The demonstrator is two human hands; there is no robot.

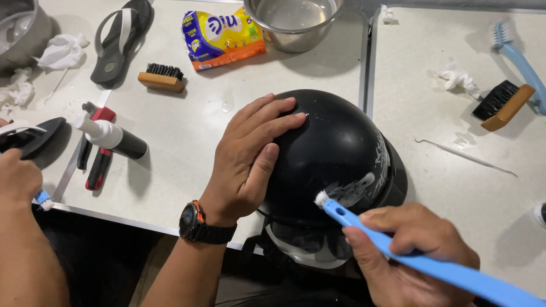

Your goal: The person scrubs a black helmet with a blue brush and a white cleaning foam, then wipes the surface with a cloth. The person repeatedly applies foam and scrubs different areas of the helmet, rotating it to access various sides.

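Starting at the far left, a co-worker's hand (17, 176) grips a small blue brush beside a black flip-flop (28, 136); leave that side alone. Next along the white table (182, 142) lie red-handled pliers (98, 156), a black bottle with a white nozzle (114, 138), another flip-flop (120, 40), a wooden-backed bristle brush (162, 78), a yellow and blue packet (223, 35) and a steel pot (293, 20).

Your left hand (247, 156) lies spread and flat on the crown of the black helmet (335, 153), pressing rather than gripping, fingers open over the shell. The helmet sits at the near table edge, where two tabletops meet, partly overhanging toward you. Keep that palm firm so the shell cannot rock or slide off the edge.

Your right hand (406, 256) is clenched around the handle of the blue brush (409, 253), its white bristle head touching the helmet's right flank at a patch of white foam. I would judge short, light strokes best here, keeping the bristles flat on the curve and working outward from the foamy smear, and turning the helmet with your left hand instead of stretching your wrist.

Further right lie crumpled tissue (458, 79), a thin metal pick (466, 156), a second wooden brush (503, 105) and another blue brush (520, 62).
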